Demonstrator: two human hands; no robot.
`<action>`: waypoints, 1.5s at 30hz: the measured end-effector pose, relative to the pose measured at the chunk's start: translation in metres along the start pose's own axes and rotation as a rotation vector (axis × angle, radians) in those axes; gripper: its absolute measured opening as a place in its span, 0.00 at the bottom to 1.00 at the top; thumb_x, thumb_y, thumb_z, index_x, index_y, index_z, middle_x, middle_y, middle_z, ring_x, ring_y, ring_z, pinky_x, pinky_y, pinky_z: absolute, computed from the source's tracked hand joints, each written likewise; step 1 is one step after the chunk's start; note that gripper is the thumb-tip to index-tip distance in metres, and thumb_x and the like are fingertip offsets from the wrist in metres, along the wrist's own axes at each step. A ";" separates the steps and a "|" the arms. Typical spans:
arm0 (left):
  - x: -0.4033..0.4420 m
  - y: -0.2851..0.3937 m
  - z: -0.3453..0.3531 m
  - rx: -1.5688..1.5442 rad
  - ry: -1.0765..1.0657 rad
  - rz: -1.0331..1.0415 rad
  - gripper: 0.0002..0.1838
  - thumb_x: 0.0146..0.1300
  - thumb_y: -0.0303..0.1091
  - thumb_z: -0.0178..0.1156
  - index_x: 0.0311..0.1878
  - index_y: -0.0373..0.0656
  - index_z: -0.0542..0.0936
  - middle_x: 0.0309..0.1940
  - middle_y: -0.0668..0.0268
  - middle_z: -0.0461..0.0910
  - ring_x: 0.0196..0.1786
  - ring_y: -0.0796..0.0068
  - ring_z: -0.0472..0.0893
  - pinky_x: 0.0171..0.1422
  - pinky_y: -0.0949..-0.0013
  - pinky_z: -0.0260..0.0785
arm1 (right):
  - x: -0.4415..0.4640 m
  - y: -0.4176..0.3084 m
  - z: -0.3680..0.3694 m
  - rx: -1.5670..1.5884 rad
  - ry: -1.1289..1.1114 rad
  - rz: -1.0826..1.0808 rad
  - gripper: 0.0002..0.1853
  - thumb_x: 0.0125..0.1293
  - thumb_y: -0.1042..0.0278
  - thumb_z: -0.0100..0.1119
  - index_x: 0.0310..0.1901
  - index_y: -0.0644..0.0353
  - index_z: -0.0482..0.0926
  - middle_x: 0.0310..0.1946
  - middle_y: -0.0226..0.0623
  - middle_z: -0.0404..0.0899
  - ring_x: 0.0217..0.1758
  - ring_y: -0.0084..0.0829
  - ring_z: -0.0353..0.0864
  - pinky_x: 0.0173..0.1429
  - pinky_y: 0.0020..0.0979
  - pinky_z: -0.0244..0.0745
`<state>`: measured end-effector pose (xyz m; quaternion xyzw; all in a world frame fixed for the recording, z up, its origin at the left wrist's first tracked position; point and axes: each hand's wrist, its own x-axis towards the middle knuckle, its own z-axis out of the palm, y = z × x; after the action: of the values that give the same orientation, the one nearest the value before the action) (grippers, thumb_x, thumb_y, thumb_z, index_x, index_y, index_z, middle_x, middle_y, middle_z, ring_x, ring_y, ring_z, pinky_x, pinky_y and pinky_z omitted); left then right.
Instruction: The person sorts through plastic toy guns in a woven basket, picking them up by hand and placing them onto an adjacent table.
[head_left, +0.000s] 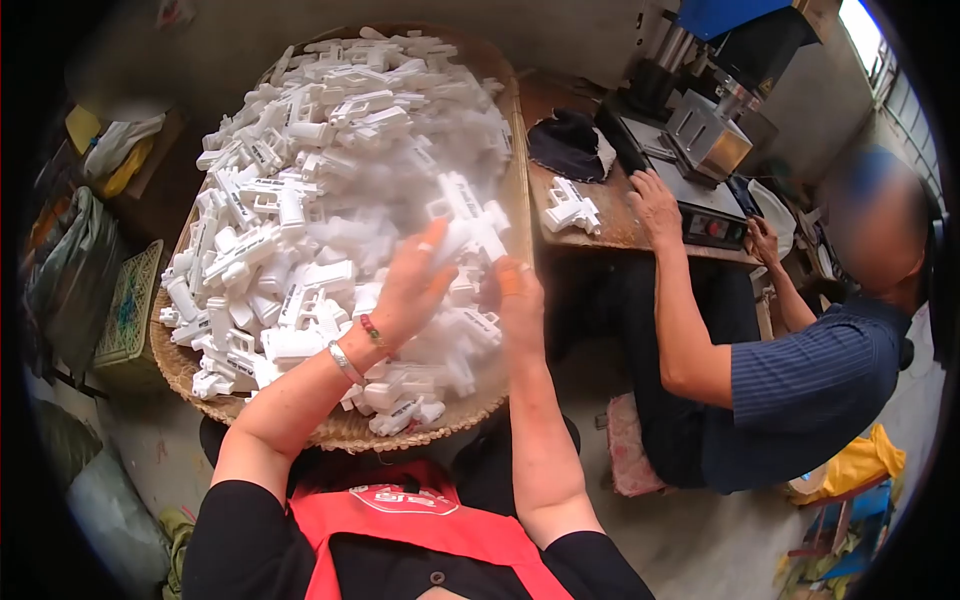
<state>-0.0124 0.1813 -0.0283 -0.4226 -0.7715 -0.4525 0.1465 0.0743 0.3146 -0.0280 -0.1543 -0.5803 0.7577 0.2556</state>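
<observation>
Over a large woven basket (522,200) heaped with white plastic toy guns (290,215), both my hands are raised close together. A white toy gun (468,215) with dark lettering lies between them, blurred by motion. My left hand (415,285) reaches it from the left, fingers apart at its lower side, a bracelet and a bangle on the wrist. My right hand (520,300) is at the gun's lower right end, its fingers smeared, so its grip cannot be made out.
At the right a co-worker (810,390) sits at a bench (560,225) with a press machine (705,140); their hands are at its base. Several white toy guns (572,208) and a dark cloth (565,145) lie on the bench. A yellow-green crate (130,305) stands left.
</observation>
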 end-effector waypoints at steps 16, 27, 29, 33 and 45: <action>0.005 0.010 -0.005 0.034 -0.069 -0.024 0.30 0.61 0.29 0.57 0.66 0.37 0.60 0.47 0.52 0.70 0.47 0.53 0.71 0.52 0.63 0.65 | 0.000 0.014 0.002 0.112 0.010 -0.012 0.13 0.67 0.55 0.55 0.33 0.56 0.71 0.22 0.25 0.72 0.19 0.18 0.73 0.22 0.19 0.67; 0.066 -0.003 0.098 -0.035 -0.252 0.078 0.27 0.60 0.29 0.56 0.63 0.35 0.62 0.45 0.49 0.71 0.47 0.51 0.72 0.51 0.59 0.65 | 0.028 0.017 -0.049 0.486 0.365 0.139 0.16 0.67 0.54 0.52 0.48 0.56 0.68 0.35 0.33 0.73 0.26 0.25 0.75 0.24 0.22 0.71; 0.092 -0.013 0.139 -0.001 -0.323 -0.020 0.29 0.60 0.30 0.56 0.63 0.36 0.61 0.46 0.48 0.71 0.47 0.49 0.72 0.50 0.57 0.66 | 0.028 0.019 -0.055 0.529 0.330 0.107 0.22 0.68 0.51 0.49 0.54 0.57 0.65 0.41 0.38 0.73 0.30 0.29 0.78 0.27 0.24 0.74; 0.125 -0.030 0.202 0.112 -0.213 0.092 0.31 0.58 0.34 0.59 0.63 0.38 0.62 0.51 0.48 0.68 0.51 0.49 0.70 0.55 0.56 0.64 | 0.030 0.027 -0.061 0.605 0.316 0.115 0.20 0.68 0.53 0.49 0.53 0.59 0.68 0.36 0.34 0.76 0.31 0.27 0.77 0.29 0.24 0.74; 0.160 -0.204 0.078 0.917 -0.395 -0.041 0.16 0.57 0.30 0.54 0.49 0.56 0.75 0.65 0.62 0.59 0.62 0.52 0.65 0.57 0.53 0.68 | 0.022 0.032 -0.029 0.608 -0.011 0.404 0.16 0.70 0.57 0.48 0.50 0.61 0.72 0.30 0.32 0.76 0.29 0.23 0.77 0.29 0.22 0.74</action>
<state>-0.2560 0.2816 -0.0906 -0.3772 -0.9121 0.0192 0.1593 0.0651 0.3442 -0.0657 -0.1785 -0.2880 0.9316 0.1318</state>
